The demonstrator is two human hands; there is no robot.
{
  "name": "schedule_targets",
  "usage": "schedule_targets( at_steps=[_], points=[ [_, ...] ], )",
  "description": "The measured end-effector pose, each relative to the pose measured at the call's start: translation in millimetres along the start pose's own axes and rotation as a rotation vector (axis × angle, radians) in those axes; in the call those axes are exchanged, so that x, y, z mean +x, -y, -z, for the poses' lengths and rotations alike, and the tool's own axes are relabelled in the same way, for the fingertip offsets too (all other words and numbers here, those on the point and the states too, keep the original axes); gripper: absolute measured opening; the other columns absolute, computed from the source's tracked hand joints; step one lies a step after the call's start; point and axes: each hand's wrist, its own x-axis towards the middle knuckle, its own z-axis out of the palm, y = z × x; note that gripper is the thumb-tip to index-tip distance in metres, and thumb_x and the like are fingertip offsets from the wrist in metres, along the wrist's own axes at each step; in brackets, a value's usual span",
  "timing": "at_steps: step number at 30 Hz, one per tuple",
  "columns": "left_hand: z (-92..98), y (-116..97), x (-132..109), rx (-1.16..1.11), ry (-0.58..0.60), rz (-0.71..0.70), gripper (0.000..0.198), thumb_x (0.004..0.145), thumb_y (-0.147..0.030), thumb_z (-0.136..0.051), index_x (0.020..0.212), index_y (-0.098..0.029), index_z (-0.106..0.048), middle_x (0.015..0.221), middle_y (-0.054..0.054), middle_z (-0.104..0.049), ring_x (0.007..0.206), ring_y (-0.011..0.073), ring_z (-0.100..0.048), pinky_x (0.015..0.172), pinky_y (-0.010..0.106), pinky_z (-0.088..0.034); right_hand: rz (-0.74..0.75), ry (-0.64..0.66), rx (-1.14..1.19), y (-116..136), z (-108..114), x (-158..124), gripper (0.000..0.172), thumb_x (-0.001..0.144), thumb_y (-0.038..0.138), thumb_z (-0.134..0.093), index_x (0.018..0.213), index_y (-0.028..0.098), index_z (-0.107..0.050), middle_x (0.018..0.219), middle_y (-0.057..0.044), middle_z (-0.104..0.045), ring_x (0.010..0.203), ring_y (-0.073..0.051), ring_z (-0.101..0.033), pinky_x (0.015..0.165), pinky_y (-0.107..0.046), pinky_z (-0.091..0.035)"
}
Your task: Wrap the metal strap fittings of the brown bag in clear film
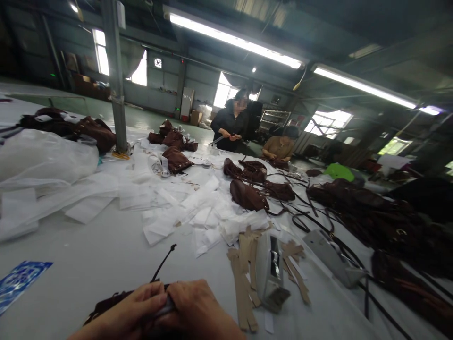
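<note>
Near and left of centre, a dark bag (109, 301) sits low over the bench (106, 245), partly hidden by two hands: the left hand (141, 304) pinches it between thumb and bent fingers, and the right hand (198, 302) closes on it from the other side, its fingertips out of sight. Work on this one bag looks under way and unfinished; whether the other bags are done or waiting, I cannot tell. Counting from the left, there is one blue packet (23, 283) near, one heap of clear plastic (46, 156) farther off, and behind it a pile of brown bags too tangled to count. One post (115, 80) stands beyond. White sheets (201, 208), too many to number, spread across the middle, with one brown bag (177, 160) at their far side. Two co-workers, one standing (226, 123) and one lower down (278, 148), are far off. Right of centre lie about four brown bags (247, 194), many tan strips (240, 278), two grey boxes (271, 269), and a large dark heap (382, 212) at the right.
</note>
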Motion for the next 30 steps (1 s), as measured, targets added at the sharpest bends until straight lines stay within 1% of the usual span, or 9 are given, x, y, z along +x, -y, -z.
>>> schedule_targets(
  at_steps=[5,7,10,15,19,21,24,26,30],
  points=[
    [17.3,-8,3,-0.16,-0.122,0.031,0.034,0.082,-0.049,-0.062,0.071,-0.018,-0.052,0.051,-0.005,-0.053,0.027,-0.0003,-0.015,0.025,0.013,-0.012,-0.138,-0.357,0.011,-18,-8,-21,0.054,0.082,0.067,-0.046,0.103,0.019,-0.059,0.089,-0.008,-0.068,0.08,-0.024,-0.065,0.07,-0.034,-0.052],
    [25.7,-5,4,-0.228,-0.159,0.043,0.034,0.081,-0.045,-0.062,0.066,-0.017,-0.052,0.049,-0.005,-0.051,0.027,-0.0008,-0.016,0.025,0.012,-0.014,-0.277,-0.538,0.052,-24,-16,-39,0.047,0.091,0.057,-0.04,0.114,0.018,-0.055,0.103,-0.012,-0.065,0.095,-0.025,-0.063,0.081,-0.04,-0.052],
    [32.3,2,5,-0.285,-0.197,0.054,0.036,0.08,-0.044,-0.063,0.061,-0.016,-0.052,0.048,-0.005,-0.049,0.027,-0.0012,-0.017,0.026,0.012,-0.014,-0.515,-0.681,0.171,-25,-32,-64,0.028,0.097,0.037,-0.037,0.112,0.021,-0.054,0.1,-0.01,-0.065,0.092,-0.023,-0.064,0.079,-0.037,-0.053],
    [18.1,5,-3,-0.166,-0.189,-0.061,0.032,0.08,-0.045,-0.065,0.069,-0.019,-0.05,0.052,-0.006,-0.053,0.024,-0.001,-0.02,0.025,0.012,-0.01,-0.317,-0.682,0.136,-2,-19,-58,0.027,0.095,0.029,-0.043,0.118,0.022,-0.054,0.102,-0.011,-0.065,0.095,-0.025,-0.062,0.082,-0.04,-0.05],
    [-0.4,-2,-18,-0.117,-0.092,-0.164,0.031,0.078,-0.044,-0.069,0.073,-0.019,-0.051,0.047,-0.006,-0.052,0.024,-0.0003,-0.023,0.025,0.012,-0.013,-0.094,-0.626,0.06,27,10,-15,0.047,0.094,0.054,-0.031,0.115,0.02,-0.055,0.108,-0.014,-0.066,0.099,-0.03,-0.062,0.087,-0.048,-0.043],
    [-3.9,-3,-23,-0.221,-0.092,-0.179,0.032,0.073,-0.046,-0.073,0.075,-0.02,-0.054,0.041,-0.008,-0.048,0.024,0.0005,-0.021,0.025,0.012,-0.016,-0.063,-0.557,0.071,39,9,6,0.063,0.09,0.066,-0.016,0.106,0.021,-0.057,0.093,-0.01,-0.069,0.083,-0.027,-0.065,0.075,-0.043,-0.046],
    [3.2,5,-25,-0.385,-0.07,-0.092,0.041,0.069,-0.057,-0.071,0.063,-0.02,-0.054,0.028,-0.01,-0.034,0.022,0.0024,-0.019,0.025,0.014,-0.018,-0.146,-0.461,0.061,48,-10,24,0.071,0.083,0.073,-0.005,0.086,0.022,-0.055,0.065,-0.003,-0.064,0.056,-0.02,-0.061,0.052,-0.032,-0.04],
    [15.4,15,-25,-0.362,-0.085,0.005,0.051,0.067,-0.065,-0.066,0.052,-0.02,-0.05,0.024,-0.008,-0.029,0.022,0.0037,-0.021,0.025,0.015,-0.019,-0.155,-0.396,0.031,47,-23,27,0.068,0.081,0.076,-0.008,0.079,0.023,-0.051,0.062,-0.001,-0.063,0.053,-0.018,-0.06,0.048,-0.029,-0.036],
    [44.1,28,-28,-0.203,-0.198,0.03,0.034,0.071,-0.055,-0.068,0.062,-0.024,-0.058,0.032,-0.004,-0.046,0.026,0.0105,-0.037,0.024,0.019,-0.028,-0.024,-0.287,0.022,38,-38,20,0.062,0.081,0.078,-0.02,0.08,0.023,-0.048,0.067,0.002,-0.064,0.055,-0.016,-0.061,0.046,-0.027,-0.034]
  ],
)
